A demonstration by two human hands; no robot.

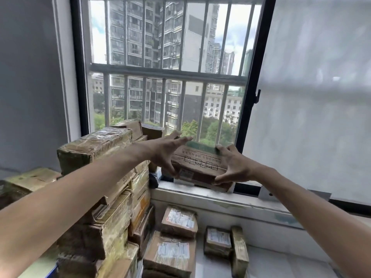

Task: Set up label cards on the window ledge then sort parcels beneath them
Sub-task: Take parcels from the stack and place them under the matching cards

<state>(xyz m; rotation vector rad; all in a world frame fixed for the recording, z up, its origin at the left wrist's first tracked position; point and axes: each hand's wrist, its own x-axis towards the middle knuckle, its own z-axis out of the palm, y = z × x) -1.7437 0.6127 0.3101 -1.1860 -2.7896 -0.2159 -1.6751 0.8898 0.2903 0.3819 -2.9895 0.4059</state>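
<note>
left hand point(163, 149) + right hand point(233, 166) — grip cardboard card point(197, 167) | on window ledge point(220, 197)

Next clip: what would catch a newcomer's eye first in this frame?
Both hands, the left hand and the right hand, grip a cardboard box at the window ledge, centre frame. To the left rises a tall stack of taped parcels, with smaller parcels on the floor below the ledge. Behind, a barred window shows apartment blocks.
</note>
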